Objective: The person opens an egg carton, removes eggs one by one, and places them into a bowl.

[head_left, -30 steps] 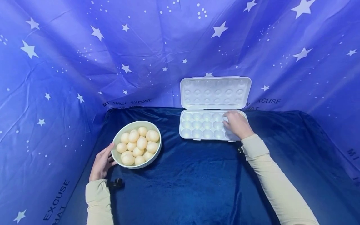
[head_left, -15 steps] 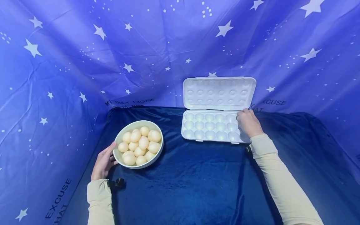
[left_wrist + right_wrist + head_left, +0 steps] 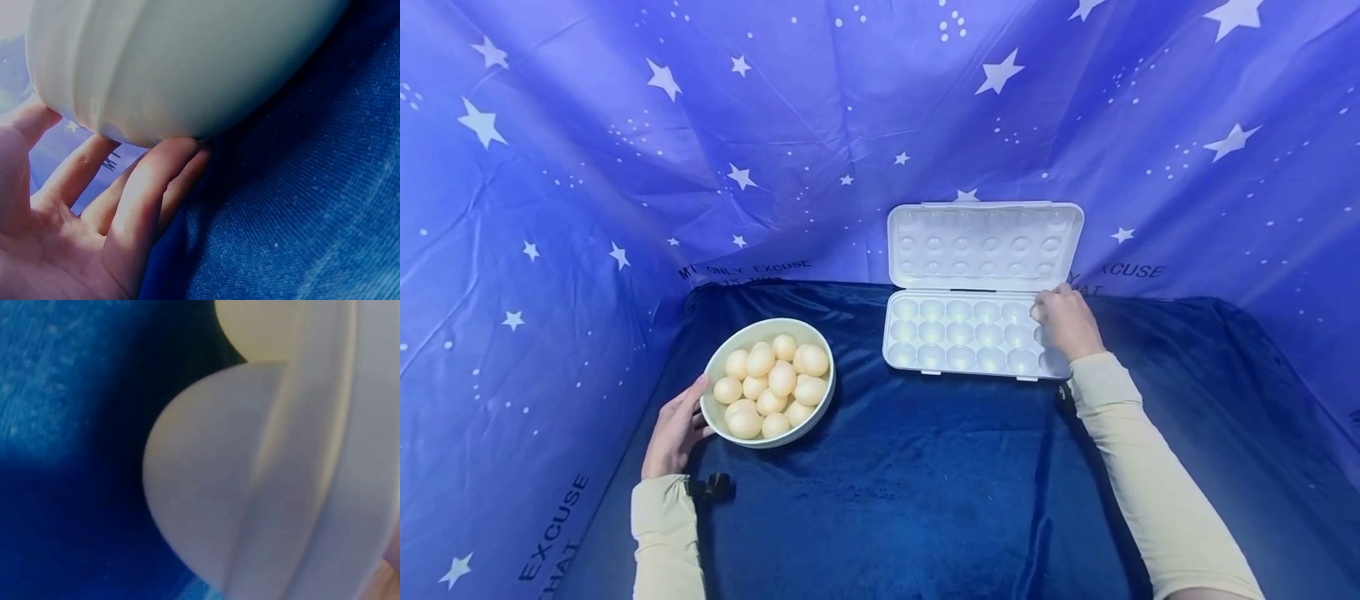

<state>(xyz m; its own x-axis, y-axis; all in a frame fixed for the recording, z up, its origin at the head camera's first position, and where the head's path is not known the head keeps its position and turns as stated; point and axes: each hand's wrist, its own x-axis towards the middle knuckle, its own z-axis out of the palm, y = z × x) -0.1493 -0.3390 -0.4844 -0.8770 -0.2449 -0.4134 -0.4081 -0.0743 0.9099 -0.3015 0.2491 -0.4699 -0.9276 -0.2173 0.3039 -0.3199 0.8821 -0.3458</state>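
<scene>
On the left stands a pale round bowl (image 3: 715, 367) heaped with cream-coloured eggs (image 3: 782, 379). My left hand (image 3: 673, 429) touches the bowl's outer side; in the left wrist view its loosely extended fingers (image 3: 140, 194) rest against the lower wall. To the right lies a white egg carton (image 3: 958, 372) with rows of round hollows and its lid (image 3: 985, 243) raised. My right hand (image 3: 1070, 321) is at the carton's back right corner. Its fingertips pinch an egg (image 3: 1038, 312), mostly hidden, over the end hollow. The right wrist view shows mainly the carton's underside (image 3: 200, 469).
A dark blue cloth (image 3: 880, 500) covers the table. A purple-blue curtain (image 3: 820, 108) with white stars hangs behind and along the sides, close behind the raised lid. A small black device (image 3: 709, 487) sits by the left wrist.
My right hand moved right across the carton from the second column from the right to the end column, then stayed there. The left hand stayed at the bowl. The head view shifted slightly.
</scene>
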